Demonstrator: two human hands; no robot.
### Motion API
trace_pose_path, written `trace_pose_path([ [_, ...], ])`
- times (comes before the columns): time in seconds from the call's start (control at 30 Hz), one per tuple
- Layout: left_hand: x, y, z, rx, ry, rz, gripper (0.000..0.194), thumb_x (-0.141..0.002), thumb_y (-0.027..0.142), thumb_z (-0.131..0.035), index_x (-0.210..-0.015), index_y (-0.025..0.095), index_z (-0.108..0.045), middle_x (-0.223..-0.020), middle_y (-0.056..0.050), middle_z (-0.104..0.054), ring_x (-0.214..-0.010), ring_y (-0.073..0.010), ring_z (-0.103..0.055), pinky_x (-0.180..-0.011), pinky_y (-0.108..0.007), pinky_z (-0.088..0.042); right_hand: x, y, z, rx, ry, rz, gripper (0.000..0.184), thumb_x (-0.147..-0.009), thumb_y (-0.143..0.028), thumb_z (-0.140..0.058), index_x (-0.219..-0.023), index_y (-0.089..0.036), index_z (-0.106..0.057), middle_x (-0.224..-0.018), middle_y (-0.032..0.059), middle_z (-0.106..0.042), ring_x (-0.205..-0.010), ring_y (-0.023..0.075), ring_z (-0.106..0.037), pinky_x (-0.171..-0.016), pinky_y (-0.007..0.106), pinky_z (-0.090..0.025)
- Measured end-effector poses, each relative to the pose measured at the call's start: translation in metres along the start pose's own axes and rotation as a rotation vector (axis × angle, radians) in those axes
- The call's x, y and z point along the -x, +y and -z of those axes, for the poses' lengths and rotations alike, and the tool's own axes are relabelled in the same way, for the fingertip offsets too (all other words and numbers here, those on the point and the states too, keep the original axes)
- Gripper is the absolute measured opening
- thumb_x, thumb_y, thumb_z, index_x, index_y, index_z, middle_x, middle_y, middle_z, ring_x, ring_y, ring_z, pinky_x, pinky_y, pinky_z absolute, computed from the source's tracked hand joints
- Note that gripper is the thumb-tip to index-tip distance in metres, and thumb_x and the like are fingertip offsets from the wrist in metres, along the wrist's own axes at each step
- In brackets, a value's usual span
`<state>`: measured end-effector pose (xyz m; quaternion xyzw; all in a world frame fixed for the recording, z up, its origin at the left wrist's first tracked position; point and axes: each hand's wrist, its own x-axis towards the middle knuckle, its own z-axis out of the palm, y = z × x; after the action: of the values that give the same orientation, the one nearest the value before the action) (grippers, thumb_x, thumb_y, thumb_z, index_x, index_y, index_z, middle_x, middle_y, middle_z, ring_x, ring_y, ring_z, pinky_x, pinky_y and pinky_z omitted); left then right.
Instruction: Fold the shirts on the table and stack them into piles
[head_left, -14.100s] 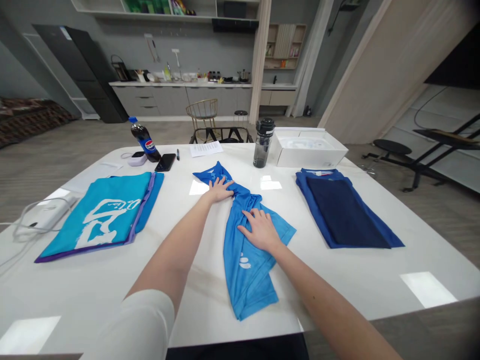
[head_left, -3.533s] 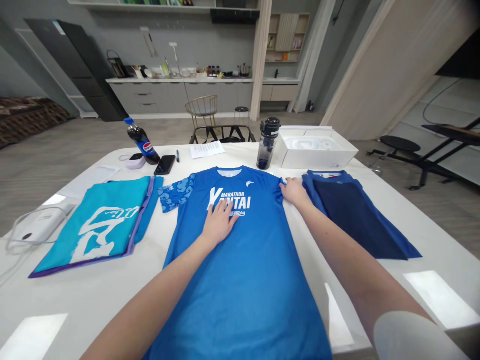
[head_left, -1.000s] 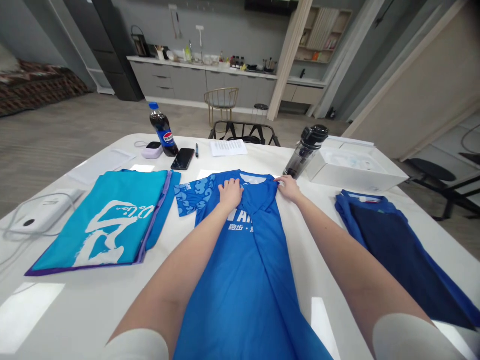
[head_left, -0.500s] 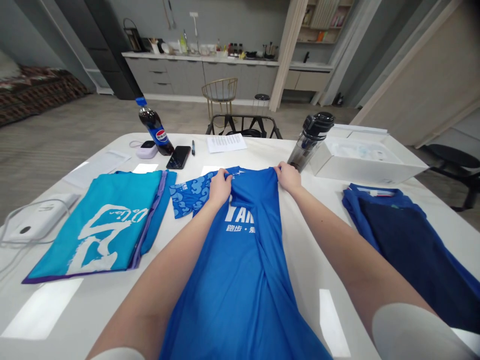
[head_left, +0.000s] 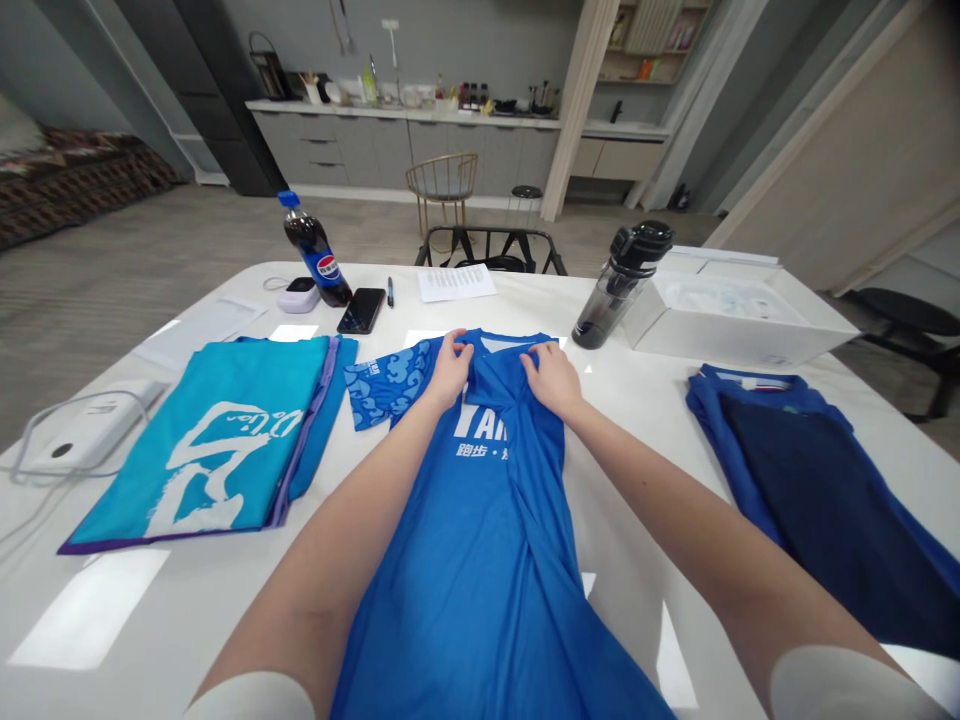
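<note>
Blue shirt (head_left: pixel 465 570): lies front up on the middle of the desk (head_left: pixel 637 430), collar at the far side, hem running out of view at the near edge. Its right side is folded inward, covering part of the white lettering (head_left: pixel 480 427); creases run down the cloth.
Patterned sleeve (head_left: pixel 388 385): spread out to the left, wave print showing.
Left hand (head_left: pixel 448 375): pinching the cloth at the left of the collar, thumb against fingers.
Right hand (head_left: pixel 553 378): fingers bent on the cloth at the right of the collar, touching it; whether they grip it, cannot tell.
Left stack: folded teal garment (head_left: pixel 217 420) uppermost, purple and blue cloth showing beneath; near the sleeve, not touching.
Right stack: navy garment (head_left: pixel 832 490) on a blue garment (head_left: pixel 709 405), well apart from the shirt.
Far right of desk: dark tumbler (head_left: pixel 622 285) upright just beside an open white box (head_left: pixel 720 335).
Far left of desk: cola bottle (head_left: pixel 319 255), lilac case (head_left: pixel 298 297), phone (head_left: pixel 361 311), pen (head_left: pixel 390 291), then a printed sheet (head_left: pixel 456 283).
Left edge: white device (head_left: pixel 94 425) with a grey cable.
</note>
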<state>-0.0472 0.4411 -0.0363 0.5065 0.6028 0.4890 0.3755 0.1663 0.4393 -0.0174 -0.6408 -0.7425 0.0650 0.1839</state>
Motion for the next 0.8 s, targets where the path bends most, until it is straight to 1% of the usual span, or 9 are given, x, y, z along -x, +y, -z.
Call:
trace_pose_path([
  [0.1,0.006,0.004,0.001,-0.104,-0.118,-0.027,0.070,-0.084,0.023,-0.071,-0.148,0.024,-0.044,-0.133,-0.011,-0.056,-0.089,-0.0141,-0.063,-0.082,-0.029,-0.055,0.018,-0.002,-0.010,0.008,-0.116,0.009,0.062,-0.105,-0.057,-0.029,-0.149,-0.019,-0.050,-0.158,0.0136,-0.043,-0.144,0.0324,-0.040,-0.120,0.047,-0.029],
  [0.17,0.011,0.009,0.005,-0.268,-0.203,-0.106,0.073,-0.074,0.010,-0.075,-0.142,0.023,-0.053,-0.135,-0.011,-0.054,-0.105,-0.0192,-0.063,-0.096,-0.033,-0.053,0.024,0.000,-0.017,0.045,-0.166,-0.001,0.067,-0.105,-0.060,-0.027,-0.157,-0.020,-0.041,-0.166,0.0106,-0.032,-0.153,0.0335,-0.025,-0.124,0.054,-0.016],
  [0.3,0.020,0.019,0.013,-0.503,-0.183,-0.230,0.058,-0.073,-0.007,-0.053,-0.120,0.023,-0.069,-0.128,-0.008,-0.057,-0.120,-0.0212,-0.059,-0.108,-0.033,-0.047,0.025,0.002,-0.023,0.088,-0.203,-0.001,0.072,-0.103,-0.065,-0.024,-0.162,-0.024,-0.032,-0.169,0.0069,-0.021,-0.156,0.0325,-0.014,-0.125,0.057,-0.007],
  [0.4,0.034,0.027,0.013,-0.642,-0.090,-0.242,0.060,-0.075,-0.007,-0.045,-0.123,0.021,-0.067,-0.136,-0.011,-0.054,-0.124,-0.0237,-0.058,-0.108,-0.037,-0.048,0.024,0.003,-0.023,0.099,-0.209,-0.003,0.074,-0.102,-0.068,-0.023,-0.163,-0.026,-0.028,-0.170,0.0064,-0.019,-0.157,0.0327,-0.013,-0.125,0.059,-0.007],
  [0.5,0.058,0.032,0.006,-0.790,-0.076,-0.425,0.055,-0.085,0.000,-0.043,-0.133,0.019,-0.062,-0.150,-0.013,-0.047,-0.137,-0.0279,-0.049,-0.119,-0.045,-0.036,0.024,0.003,-0.023,0.098,-0.207,-0.004,0.075,-0.102,-0.069,-0.020,-0.163,-0.028,-0.028,-0.170,0.0063,-0.018,-0.157,0.0334,-0.013,-0.124,0.060,-0.007],
  [0.57,0.077,0.031,0.000,-0.859,-0.182,-0.567,0.046,-0.094,0.011,-0.042,-0.135,0.020,-0.062,-0.153,-0.012,-0.048,-0.144,-0.0278,-0.042,-0.126,-0.049,-0.023,0.025,0.003,-0.024,0.095,-0.203,-0.001,0.073,-0.102,-0.069,-0.020,-0.163,-0.030,-0.028,-0.170,0.0060,-0.018,-0.157,0.0330,-0.012,-0.124,0.060,-0.007],
  [0.6,0.086,0.028,-0.002,-0.889,-0.243,-0.585,0.043,-0.099,0.020,-0.042,-0.137,0.019,-0.062,-0.153,-0.012,-0.049,-0.145,-0.0281,-0.041,-0.127,-0.050,-0.020,0.025,0.003,-0.024,0.095,-0.202,0.001,0.073,-0.102,-0.069,-0.020,-0.163,-0.030,-0.028,-0.170,0.0059,-0.018,-0.157,0.0329,-0.013,-0.124,0.060,-0.007],
  [0.7,0.105,0.014,-0.006,-0.990,-0.321,-0.488,0.059,-0.102,0.053,-0.040,-0.149,0.020,-0.052,-0.160,-0.013,-0.043,-0.151,-0.0305,-0.034,-0.126,-0.052,-0.022,0.028,0.001,-0.024,0.097,-0.170,0.009,0.070,-0.103,-0.066,-0.025,-0.162,-0.029,-0.031,-0.169,0.0068,-0.022,-0.156,0.0331,-0.016,-0.123,0.060,-0.009],
  [0.8,0.112,0.003,-0.007,-1.065,-0.315,-0.450,0.070,-0.101,0.065,-0.029,-0.158,0.025,-0.040,-0.166,-0.009,-0.032,-0.156,-0.0276,-0.024,-0.127,-0.050,-0.019,0.033,-0.005,-0.020,0.107,-0.039,0.023,0.063,-0.105,-0.057,-0.028,-0.156,-0.022,-0.042,-0.163,0.0116,-0.037,-0.151,0.0328,-0.028,-0.122,0.059,-0.014],
])
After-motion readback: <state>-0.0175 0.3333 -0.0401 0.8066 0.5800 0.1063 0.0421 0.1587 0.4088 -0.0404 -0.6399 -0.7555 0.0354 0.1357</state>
